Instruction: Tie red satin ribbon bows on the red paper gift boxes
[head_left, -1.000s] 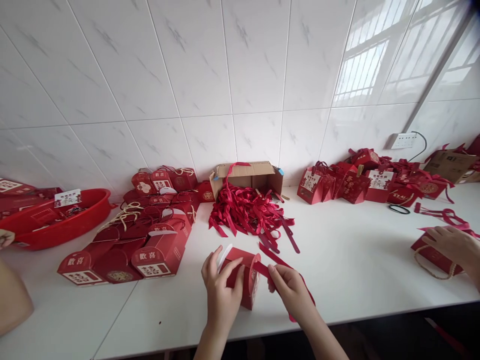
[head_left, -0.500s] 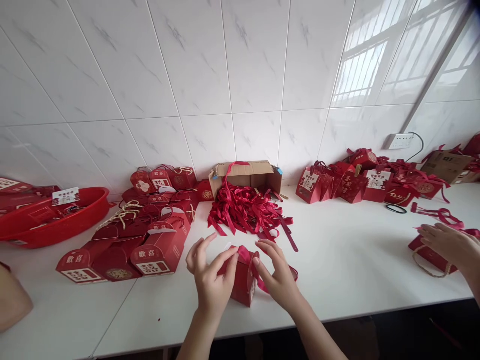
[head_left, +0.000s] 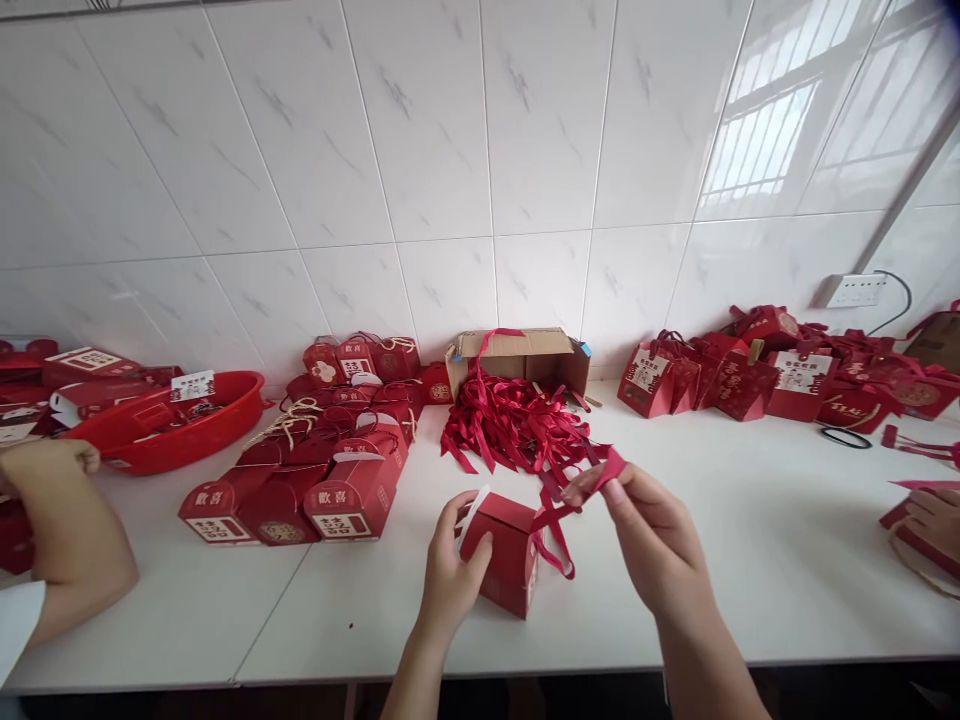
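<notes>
A small red gift box [head_left: 508, 555] stands upright on the white table in front of me. My left hand [head_left: 459, 555] grips its left end, thumb on the near side and fingers behind, by a raised white-backed flap [head_left: 471, 515]. Up and to the right of the box, my right hand [head_left: 645, 520] pinches the end of a red ribbon [head_left: 553, 515] between thumb and fingers. The ribbon runs down to the box's right end, and a loop of it hangs beside the box. Behind lies a heap of red ribbons [head_left: 517, 420] spilling from a cardboard box [head_left: 517, 345].
Rows of red gift boxes [head_left: 352, 500] stand at left, beside a red basin [head_left: 195, 435]. More red gift bags [head_left: 649, 380] line the wall at right. A co-worker's arm [head_left: 82, 520] is at far left; another person's hand [head_left: 937, 515] is at far right.
My right hand has moved right and up from the box, drawing the ribbon out. My left hand has gone from the box's top to its left end. The view has turned left.
</notes>
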